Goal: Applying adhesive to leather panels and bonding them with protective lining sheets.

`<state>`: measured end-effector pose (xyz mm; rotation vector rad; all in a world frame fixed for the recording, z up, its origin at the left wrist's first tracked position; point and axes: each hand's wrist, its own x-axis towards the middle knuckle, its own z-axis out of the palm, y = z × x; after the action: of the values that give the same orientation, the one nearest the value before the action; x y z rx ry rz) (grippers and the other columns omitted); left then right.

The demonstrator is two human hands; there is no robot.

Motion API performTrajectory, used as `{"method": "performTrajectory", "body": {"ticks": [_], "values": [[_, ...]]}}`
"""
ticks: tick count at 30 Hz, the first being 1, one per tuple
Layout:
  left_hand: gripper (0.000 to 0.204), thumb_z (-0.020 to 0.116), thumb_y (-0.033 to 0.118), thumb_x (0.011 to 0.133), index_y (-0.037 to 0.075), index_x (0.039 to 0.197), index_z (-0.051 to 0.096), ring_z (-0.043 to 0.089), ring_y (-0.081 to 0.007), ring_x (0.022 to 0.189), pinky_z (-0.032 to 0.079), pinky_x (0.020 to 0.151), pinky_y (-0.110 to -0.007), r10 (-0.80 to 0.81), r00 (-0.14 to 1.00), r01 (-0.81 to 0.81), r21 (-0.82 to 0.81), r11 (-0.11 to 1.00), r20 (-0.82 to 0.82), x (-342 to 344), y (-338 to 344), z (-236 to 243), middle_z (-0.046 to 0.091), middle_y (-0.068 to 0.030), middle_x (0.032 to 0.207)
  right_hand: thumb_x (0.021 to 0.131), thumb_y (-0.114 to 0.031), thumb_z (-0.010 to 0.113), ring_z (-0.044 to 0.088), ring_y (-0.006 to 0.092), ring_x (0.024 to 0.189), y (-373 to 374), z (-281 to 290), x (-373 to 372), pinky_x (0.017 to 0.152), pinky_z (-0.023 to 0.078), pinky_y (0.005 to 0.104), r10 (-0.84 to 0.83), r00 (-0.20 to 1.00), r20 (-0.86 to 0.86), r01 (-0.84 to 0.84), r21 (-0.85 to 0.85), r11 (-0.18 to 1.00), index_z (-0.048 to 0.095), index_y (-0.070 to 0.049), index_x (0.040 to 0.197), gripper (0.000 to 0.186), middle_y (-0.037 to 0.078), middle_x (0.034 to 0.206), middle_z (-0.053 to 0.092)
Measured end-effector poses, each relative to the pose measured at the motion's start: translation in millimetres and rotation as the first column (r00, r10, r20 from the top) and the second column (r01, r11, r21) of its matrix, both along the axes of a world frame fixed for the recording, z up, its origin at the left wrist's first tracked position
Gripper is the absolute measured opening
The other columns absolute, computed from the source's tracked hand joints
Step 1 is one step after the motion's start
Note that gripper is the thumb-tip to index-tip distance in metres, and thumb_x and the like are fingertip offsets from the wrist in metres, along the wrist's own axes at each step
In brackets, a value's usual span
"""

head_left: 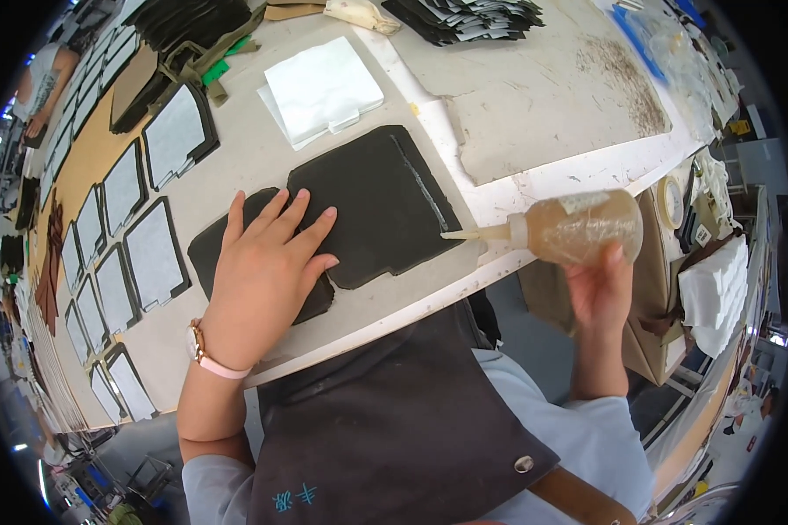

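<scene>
My left hand (271,258) lies with fingers spread, pressing on two dark flat panels. Its fingertips rest on the left edge of the larger dark panel (359,206), and its palm covers much of the other dark panel (208,254). In my right hand (602,284) is a squeeze bottle (582,229) of amber liquid, tipped sideways. The bottle's thin nozzle touches or nearly touches the larger panel near its lower right corner. A pale line of wet-looking liquid (420,179) runs along that panel's right edge.
White sheets (324,87) are stacked beyond the panels. Rows of dark-edged white pieces (155,254) cover the table's left. Dark pieces (464,19) are piled at the back, near a stained board (552,96). A tape roll (670,203) and white blocks (714,293) sit at right. Another person's arm (52,83) shows far left.
</scene>
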<state>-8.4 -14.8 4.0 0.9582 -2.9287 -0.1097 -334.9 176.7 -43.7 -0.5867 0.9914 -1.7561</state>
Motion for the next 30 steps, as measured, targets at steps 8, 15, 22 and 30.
{"method": "performTrajectory", "body": {"ticks": [8, 15, 22, 30], "values": [[0.038, 0.070, 0.025, 0.087, 0.012, 0.122, 0.068, 0.057, -0.0301, 0.123, 0.033, 0.112, -0.054, 0.001, 0.993, 0.000, 0.009, 1.000, -0.114, 4.9, -0.4, -9.3, 0.063, -0.0144, 0.128, 0.086, -0.031, 0.076, 0.050, 0.0278, 0.127, 5.3, 3.2, 40.2, 0.105, 0.046, 0.0450, -0.289, 0.934, -0.212, 0.303, 0.041, 0.952, 0.030, -0.004, 0.143, 0.079, 0.014, 0.136, 0.045], [0.040, 0.069, 0.023, 0.088, 0.013, 0.127, 0.066, 0.055, -0.0326, 0.125, 0.032, 0.113, -0.052, 0.002, 0.993, 0.002, 0.030, 1.000, -0.121, 6.3, -1.1, -11.9, 0.061, -0.0138, 0.132, 0.085, -0.033, 0.077, 0.050, 0.0270, 0.127, 5.8, -7.2, 65.2, 0.104, 0.046, 0.0442, -0.263, 0.941, -0.211, 0.275, 0.027, 0.961, 0.030, -0.005, 0.144, 0.080, 0.013, 0.135, 0.046], [0.039, 0.068, 0.023, 0.089, 0.013, 0.127, 0.066, 0.054, -0.0327, 0.127, 0.032, 0.113, -0.052, 0.021, 0.992, -0.018, 0.022, 1.000, -0.126, 10.2, 0.6, -13.9, 0.061, -0.0134, 0.133, 0.081, -0.036, 0.081, 0.049, 0.0270, 0.128, 6.2, -1.3, 63.8, 0.106, 0.045, 0.0438, -0.269, 0.947, -0.176, 0.283, 0.062, 0.957, 0.030, -0.005, 0.145, 0.088, 0.013, 0.137, 0.045], [0.036, 0.069, 0.020, 0.088, 0.013, 0.123, 0.068, 0.053, -0.0320, 0.128, 0.032, 0.114, -0.052, 0.014, 0.992, -0.012, 0.015, 1.000, -0.122, 10.7, -0.7, -10.3, 0.063, -0.0114, 0.130, 0.079, -0.038, 0.082, 0.048, 0.0275, 0.128, 6.7, -8.4, 71.4, 0.106, 0.044, 0.0445, -0.231, 0.950, -0.210, 0.247, 0.053, 0.968, 0.031, -0.006, 0.146, 0.090, 0.013, 0.137, 0.044]]}}
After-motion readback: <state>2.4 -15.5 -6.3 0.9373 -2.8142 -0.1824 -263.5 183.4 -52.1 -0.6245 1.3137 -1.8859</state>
